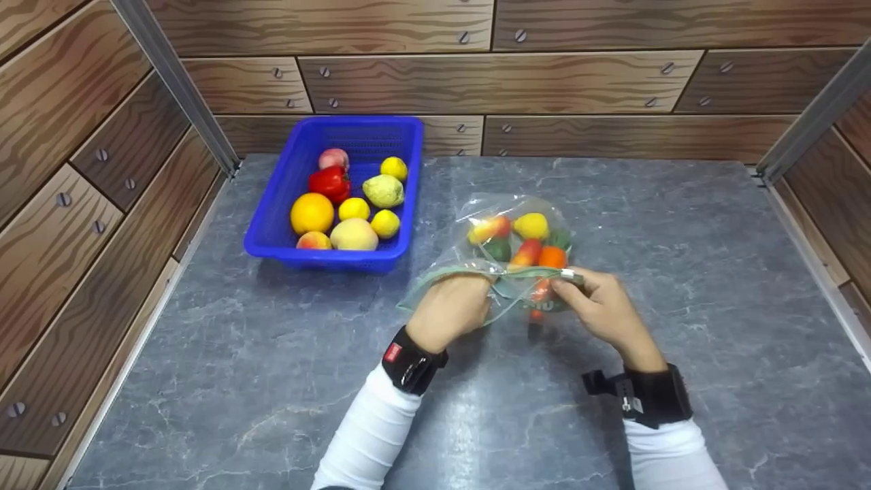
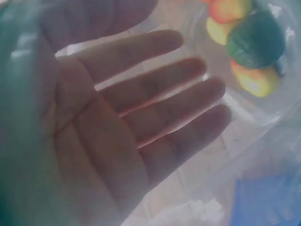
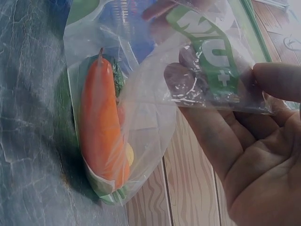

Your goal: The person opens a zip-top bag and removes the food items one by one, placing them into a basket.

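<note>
A clear zip bag (image 1: 469,214) with a green-edged mouth lies on the table, its mouth facing the person. Inside are toy produce: a carrot (image 3: 101,127), a yellow fruit (image 1: 531,226), red-and-yellow fruits (image 1: 525,253) and a dark green round piece (image 2: 256,41). My left hand (image 1: 452,306) reaches in through the mouth; the left wrist view shows its fingers (image 2: 164,106) straight and spread, holding nothing, a little apart from the produce. At the right end of the mouth, by the white slider (image 1: 567,273), my right hand (image 1: 605,306) pinches the bag's edge between thumb and fingers.
Left of the bag stands a blue plastic basket (image 1: 255,231) holding an orange (image 1: 311,214), a red bell pepper (image 1: 329,184), a peach (image 1: 354,234), several lemons and other fruit. Wood-patterned walls (image 1: 500,85) border the grey marbled table (image 1: 292,381) at the back and sides.
</note>
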Demonstrator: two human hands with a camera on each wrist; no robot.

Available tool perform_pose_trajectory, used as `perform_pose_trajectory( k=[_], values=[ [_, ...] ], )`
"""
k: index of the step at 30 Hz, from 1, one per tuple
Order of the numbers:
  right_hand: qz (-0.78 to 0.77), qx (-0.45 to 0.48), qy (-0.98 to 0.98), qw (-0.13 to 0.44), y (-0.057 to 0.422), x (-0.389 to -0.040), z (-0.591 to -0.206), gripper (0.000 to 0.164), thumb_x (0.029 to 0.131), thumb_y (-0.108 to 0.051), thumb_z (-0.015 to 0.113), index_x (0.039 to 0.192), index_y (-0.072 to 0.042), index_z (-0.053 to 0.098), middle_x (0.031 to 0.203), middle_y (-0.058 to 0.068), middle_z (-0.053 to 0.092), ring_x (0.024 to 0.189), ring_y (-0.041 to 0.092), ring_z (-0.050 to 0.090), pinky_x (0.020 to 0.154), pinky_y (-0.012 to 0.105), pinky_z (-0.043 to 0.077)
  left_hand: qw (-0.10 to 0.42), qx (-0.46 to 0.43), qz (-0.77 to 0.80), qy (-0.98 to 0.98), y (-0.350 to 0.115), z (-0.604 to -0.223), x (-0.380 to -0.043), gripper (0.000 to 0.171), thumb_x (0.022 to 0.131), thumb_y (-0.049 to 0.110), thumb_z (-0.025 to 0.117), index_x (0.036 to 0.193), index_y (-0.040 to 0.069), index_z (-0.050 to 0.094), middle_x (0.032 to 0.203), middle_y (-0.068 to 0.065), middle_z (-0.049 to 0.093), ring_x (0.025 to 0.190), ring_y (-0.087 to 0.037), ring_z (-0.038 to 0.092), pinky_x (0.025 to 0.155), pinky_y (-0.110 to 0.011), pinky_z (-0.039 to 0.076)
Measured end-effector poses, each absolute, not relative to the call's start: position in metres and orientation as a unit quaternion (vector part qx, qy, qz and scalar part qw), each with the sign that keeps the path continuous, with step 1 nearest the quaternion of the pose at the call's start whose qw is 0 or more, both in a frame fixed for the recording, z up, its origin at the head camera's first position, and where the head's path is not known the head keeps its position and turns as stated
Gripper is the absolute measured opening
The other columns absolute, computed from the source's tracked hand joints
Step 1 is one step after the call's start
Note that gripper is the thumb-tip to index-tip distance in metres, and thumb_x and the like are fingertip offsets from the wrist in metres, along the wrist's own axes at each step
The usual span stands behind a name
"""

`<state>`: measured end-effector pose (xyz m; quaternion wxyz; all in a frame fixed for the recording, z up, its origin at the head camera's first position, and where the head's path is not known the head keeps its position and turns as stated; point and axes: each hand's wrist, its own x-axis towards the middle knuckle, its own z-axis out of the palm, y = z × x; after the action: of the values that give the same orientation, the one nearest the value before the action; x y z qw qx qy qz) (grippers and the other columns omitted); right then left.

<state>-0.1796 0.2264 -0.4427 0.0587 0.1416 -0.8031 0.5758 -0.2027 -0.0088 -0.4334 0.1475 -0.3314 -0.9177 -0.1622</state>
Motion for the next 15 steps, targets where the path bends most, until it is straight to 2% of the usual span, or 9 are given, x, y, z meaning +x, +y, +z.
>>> perform_pose_trajectory(
  k=[3, 7, 8, 11, 13, 15],
  values=[
    [0.571, 0.147, -0.805, 0.063, 0.226, -0.180, -0.443, 0.011, 0.097, 0.007, 0.061, 0.097, 0.012, 0.072, 0.085, 0.018, 0.074, 0.073, 0.006, 0.069, 0.068, 0.021, 0.059, 0.201, -0.361, -0.143, -0.899, -0.004, -0.443, -0.214, 0.046, 0.093, 0.017, 0.071, 0.137, 0.009, 0.061, 0.122, -0.011, 0.070, 0.101, -0.023, 0.070, 0.085, -0.031, 0.059],
    [0.579, 0.161, -0.797, 0.057, 0.226, -0.181, -0.445, 0.011, 0.097, 0.009, 0.060, 0.094, 0.012, 0.070, 0.084, 0.019, 0.073, 0.074, 0.007, 0.071, 0.069, 0.023, 0.060, 0.262, -0.379, -0.099, -0.882, 0.003, -0.456, -0.226, 0.030, 0.092, 0.015, 0.067, 0.121, 0.008, 0.065, 0.109, -0.012, 0.069, 0.097, -0.025, 0.067, 0.085, -0.032, 0.058],
    [0.579, 0.164, -0.797, 0.057, 0.227, -0.181, -0.445, 0.011, 0.097, 0.009, 0.060, 0.094, 0.012, 0.070, 0.084, 0.020, 0.072, 0.074, 0.007, 0.071, 0.069, 0.023, 0.060, 0.266, -0.381, -0.082, -0.882, 0.005, -0.459, -0.228, 0.032, 0.093, 0.015, 0.067, 0.124, 0.008, 0.065, 0.112, -0.012, 0.069, 0.102, -0.026, 0.067, 0.088, -0.034, 0.058],
    [0.586, 0.175, -0.789, 0.053, 0.227, -0.181, -0.445, 0.012, 0.098, 0.009, 0.059, 0.095, 0.014, 0.069, 0.086, 0.025, 0.072, 0.075, 0.007, 0.072, 0.069, 0.025, 0.061, 0.239, -0.374, -0.051, -0.895, 0.009, -0.465, -0.231, 0.045, 0.096, 0.022, 0.064, 0.139, 0.008, 0.060, 0.134, -0.016, 0.064, 0.124, -0.031, 0.061, 0.106, -0.039, 0.051],
    [0.588, 0.181, -0.787, 0.052, 0.228, -0.181, -0.445, 0.012, 0.098, 0.009, 0.058, 0.095, 0.015, 0.068, 0.086, 0.026, 0.071, 0.075, 0.007, 0.073, 0.070, 0.025, 0.062, 0.199, -0.359, -0.045, -0.911, 0.011, -0.468, -0.233, 0.058, 0.099, 0.029, 0.063, 0.152, 0.011, 0.048, 0.151, -0.017, 0.053, 0.139, -0.034, 0.051, 0.115, -0.046, 0.043],
    [0.591, 0.185, -0.784, 0.048, 0.227, -0.181, -0.445, 0.012, 0.099, 0.009, 0.058, 0.095, 0.015, 0.068, 0.086, 0.024, 0.072, 0.075, 0.008, 0.073, 0.070, 0.026, 0.062, 0.148, -0.338, -0.063, -0.927, 0.013, -0.470, -0.234, 0.063, 0.101, 0.033, 0.062, 0.157, 0.013, 0.043, 0.159, -0.017, 0.044, 0.146, -0.036, 0.043, 0.119, -0.053, 0.037]
  ],
)
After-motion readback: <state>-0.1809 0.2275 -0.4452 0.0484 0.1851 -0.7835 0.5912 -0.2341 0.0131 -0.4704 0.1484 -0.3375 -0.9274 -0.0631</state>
